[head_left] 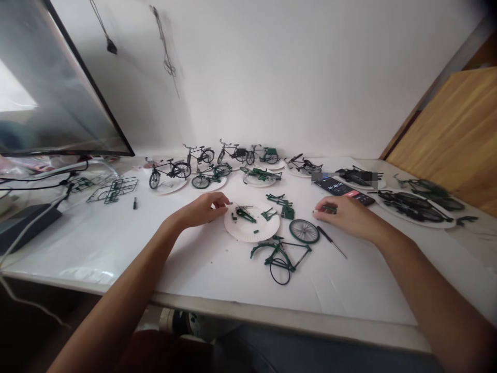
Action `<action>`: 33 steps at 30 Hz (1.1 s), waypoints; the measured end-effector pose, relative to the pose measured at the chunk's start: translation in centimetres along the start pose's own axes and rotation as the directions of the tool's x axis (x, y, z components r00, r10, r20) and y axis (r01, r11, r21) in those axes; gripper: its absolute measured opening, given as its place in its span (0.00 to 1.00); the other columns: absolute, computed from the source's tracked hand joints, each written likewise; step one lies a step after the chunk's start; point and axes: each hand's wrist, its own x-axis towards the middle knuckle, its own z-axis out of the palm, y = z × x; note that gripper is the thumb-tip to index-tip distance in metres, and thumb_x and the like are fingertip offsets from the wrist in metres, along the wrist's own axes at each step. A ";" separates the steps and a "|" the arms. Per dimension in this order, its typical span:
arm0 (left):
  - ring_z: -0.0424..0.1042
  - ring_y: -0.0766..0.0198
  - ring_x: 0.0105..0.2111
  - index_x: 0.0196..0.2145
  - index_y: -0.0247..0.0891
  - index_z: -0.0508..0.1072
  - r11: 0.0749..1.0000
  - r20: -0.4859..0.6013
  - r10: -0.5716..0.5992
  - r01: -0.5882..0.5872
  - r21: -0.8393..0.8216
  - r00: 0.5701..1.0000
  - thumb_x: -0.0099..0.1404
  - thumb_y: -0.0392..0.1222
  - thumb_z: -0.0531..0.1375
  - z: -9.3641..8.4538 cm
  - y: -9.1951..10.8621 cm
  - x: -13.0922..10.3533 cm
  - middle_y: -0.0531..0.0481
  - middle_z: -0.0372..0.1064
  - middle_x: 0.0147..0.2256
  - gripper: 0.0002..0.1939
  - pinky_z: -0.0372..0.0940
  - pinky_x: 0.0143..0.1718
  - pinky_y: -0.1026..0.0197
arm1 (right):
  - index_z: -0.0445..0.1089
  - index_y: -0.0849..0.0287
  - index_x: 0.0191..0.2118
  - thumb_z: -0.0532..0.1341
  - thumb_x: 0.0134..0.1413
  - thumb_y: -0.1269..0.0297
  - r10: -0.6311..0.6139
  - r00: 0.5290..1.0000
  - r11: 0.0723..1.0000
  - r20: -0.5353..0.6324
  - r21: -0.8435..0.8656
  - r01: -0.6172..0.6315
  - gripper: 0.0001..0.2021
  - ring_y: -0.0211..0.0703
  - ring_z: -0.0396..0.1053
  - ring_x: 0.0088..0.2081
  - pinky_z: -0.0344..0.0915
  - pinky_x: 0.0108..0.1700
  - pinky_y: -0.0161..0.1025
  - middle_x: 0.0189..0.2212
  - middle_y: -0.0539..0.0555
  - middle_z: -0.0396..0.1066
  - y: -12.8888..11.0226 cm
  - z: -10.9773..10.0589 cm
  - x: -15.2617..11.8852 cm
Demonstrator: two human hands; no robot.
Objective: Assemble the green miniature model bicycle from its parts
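My left hand (216,205) is at the left rim of a white paper plate (267,233), fingers pinched; a tiny piece may be at the tips, too small to name. Small green parts lie on the plate. My right hand (338,211) is closed, with a bit of dark green showing between its curled fingers. Nearest to it are a spoked model wheel (304,231) and a screwdriver (332,242). A green model bicycle frame (289,254) lies in front of the plate, with a black ring (280,271) overlapping it. More green parts (287,211) sit right of the plate.
Several model bicycles (170,171) stand or lie on plates along the wall. A phone (344,189) lies behind my right hand. Green part frames (113,190) and a monitor (58,77) are at left. Dark bicycle parts (417,206) lie on a plate at right.
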 end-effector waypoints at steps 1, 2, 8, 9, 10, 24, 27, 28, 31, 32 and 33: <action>0.74 0.57 0.42 0.48 0.38 0.73 1.000 0.005 0.007 -0.007 -0.009 1.000 0.68 0.54 0.56 0.0 0.1 0.0 0.43 0.75 0.46 0.19 0.69 0.42 0.56 | 0.76 0.54 0.31 0.65 0.48 0.57 -0.011 1.000 1.000 0.028 0.006 0.011 0.07 0.50 0.75 0.36 0.68 0.38 0.43 0.33 0.52 0.79 0.0 0.1 -0.1; 0.74 0.56 0.42 0.48 0.38 0.73 1.000 0.010 0.014 -0.014 -0.017 1.000 0.68 0.54 0.56 0.0 0.2 0.0 0.43 0.75 0.46 0.19 0.69 0.43 0.56 | 0.76 0.54 0.31 0.65 0.48 0.59 -0.016 0.999 1.000 0.041 0.008 0.015 0.06 0.50 0.75 0.36 0.68 0.38 0.43 0.33 0.53 0.79 0.1 0.1 -0.1; 0.75 0.57 0.45 0.47 0.40 0.74 0.999 0.031 0.037 -0.036 -0.038 0.999 0.68 0.53 0.56 -0.3 0.0 -0.1 0.44 0.75 0.47 0.17 0.70 0.46 0.57 | 0.74 0.55 0.31 0.62 0.50 0.65 0.014 1.000 1.000 -0.001 -0.027 -0.014 0.04 0.51 0.75 0.35 0.68 0.39 0.44 0.31 0.54 0.78 1.2 0.2 0.1; 0.75 0.57 0.45 0.46 0.40 0.74 0.999 0.029 0.034 -0.033 -0.033 0.999 0.68 0.52 0.56 -0.4 -0.2 -0.1 0.45 0.75 0.47 0.17 0.70 0.46 0.57 | 0.74 0.55 0.30 0.62 0.50 0.65 0.020 1.000 0.999 -0.013 -0.035 -0.021 0.03 0.51 0.74 0.34 0.67 0.38 0.44 0.30 0.54 0.78 1.3 0.2 0.1; 0.75 0.57 0.45 0.47 0.41 0.74 1.000 0.019 0.023 -0.023 -0.021 1.000 0.69 0.52 0.55 -0.5 -0.4 -0.1 0.45 0.75 0.47 0.16 0.70 0.46 0.57 | 0.74 0.55 0.30 0.62 0.51 0.65 0.026 0.999 0.999 -0.027 -0.042 -0.027 0.04 0.50 0.74 0.34 0.67 0.38 0.44 0.30 0.54 0.78 1.4 0.2 0.1; 0.74 0.53 0.42 0.47 0.40 0.73 0.939 -0.208 -0.196 0.245 0.243 0.958 0.65 0.42 0.53 -2.2 -4.8 -0.6 0.42 0.74 0.46 0.15 0.68 0.41 0.55 | 0.73 0.54 0.32 0.60 0.52 0.58 0.072 0.965 0.996 -0.253 -0.035 -0.084 0.08 0.48 0.70 0.31 0.63 0.39 0.45 0.30 0.54 0.76 -0.4 -0.1 0.3; 0.74 0.53 0.43 0.45 0.39 0.74 0.908 -0.251 -0.258 0.323 0.268 0.933 0.64 0.42 0.53 -2.8 -6.2 -1.0 0.42 0.75 0.45 0.15 0.68 0.43 0.56 | 0.71 0.55 0.31 0.59 0.55 0.52 0.112 0.948 0.992 -0.298 -0.015 -0.122 0.12 0.48 0.67 0.29 0.60 0.35 0.43 0.25 0.54 0.73 -1.2 -0.5 0.2; 0.74 0.53 0.43 0.45 0.38 0.74 0.898 -0.256 -0.276 0.344 0.274 0.926 0.64 0.42 0.53 -3.0 -6.7 -1.2 0.42 0.75 0.45 0.15 0.68 0.42 0.56 | 0.70 0.55 0.30 0.58 0.56 0.51 0.126 0.943 0.991 -0.309 -0.008 -0.135 0.13 0.48 0.67 0.28 0.59 0.35 0.43 0.24 0.54 0.72 -1.5 -0.6 0.2; 0.74 0.52 0.42 0.44 0.38 0.74 0.879 -0.250 -0.315 0.381 0.288 0.916 0.64 0.44 0.54 -3.1 -7.4 -1.6 0.41 0.76 0.44 0.15 0.68 0.40 0.57 | 0.67 0.55 0.28 0.55 0.59 0.50 0.152 0.938 0.987 -0.311 0.006 -0.158 0.16 0.48 0.65 0.28 0.58 0.34 0.42 0.22 0.54 0.69 -2.1 -1.1 0.0; 0.75 0.52 0.41 0.44 0.37 0.74 0.877 -0.244 -0.319 0.383 0.290 0.916 0.64 0.45 0.54 -3.2 -7.5 -1.7 0.41 0.76 0.44 0.15 0.68 0.40 0.57 | 0.67 0.55 0.28 0.54 0.60 0.51 0.155 0.939 0.987 -0.307 0.009 -0.160 0.16 0.48 0.65 0.29 0.57 0.34 0.42 0.22 0.54 0.69 -2.2 -1.3 0.0; 0.75 0.52 0.41 0.44 0.37 0.74 0.877 -0.238 -0.319 0.381 0.291 0.917 0.64 0.45 0.54 -3.2 -7.5 -1.8 0.41 0.76 0.43 0.15 0.69 0.39 0.57 | 0.67 0.55 0.27 0.53 0.60 0.53 0.155 0.941 0.987 -0.302 0.010 -0.159 0.15 0.48 0.65 0.29 0.57 0.35 0.42 0.22 0.54 0.69 -2.4 -1.4 0.0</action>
